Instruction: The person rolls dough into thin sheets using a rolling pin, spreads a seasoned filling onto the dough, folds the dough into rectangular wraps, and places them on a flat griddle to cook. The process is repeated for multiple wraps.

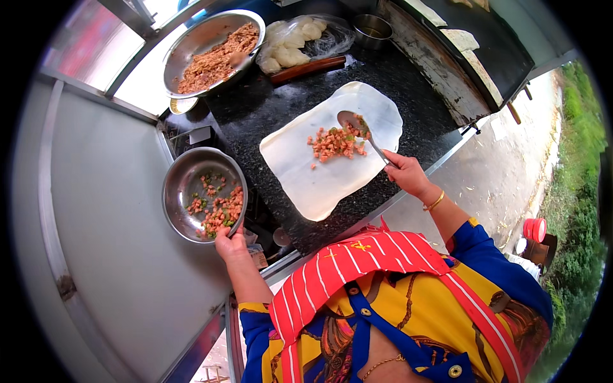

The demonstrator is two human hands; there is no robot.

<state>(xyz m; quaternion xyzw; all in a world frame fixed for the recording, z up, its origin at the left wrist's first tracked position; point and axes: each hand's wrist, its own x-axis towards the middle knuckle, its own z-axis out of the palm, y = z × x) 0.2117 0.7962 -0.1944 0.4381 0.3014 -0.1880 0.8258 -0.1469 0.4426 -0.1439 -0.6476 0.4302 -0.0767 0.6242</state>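
My right hand (406, 175) grips the handle of a metal spoon (375, 143), whose bowl rests among diced pink meat with green bits (335, 143). That meat lies on a thin, stretched sheet of pale dough (306, 182), spread over the black speckled stone counter (249, 163). With my left hand (232, 245) I hold the rim of a steel bowl (184, 191) left of the counter; more diced meat and green pieces (224, 210) sit in its lower right side. The fingers beneath that bowl are partly hidden.
At the counter's back are a large steel basin (175, 67) of minced filling, a plastic bag of dough pieces (292, 43), a reddish-brown wooden rod (309, 70) and a small metal pot (372, 32). A dark griddle (493, 43) with flatbreads at its edge (460, 40) stands back right.
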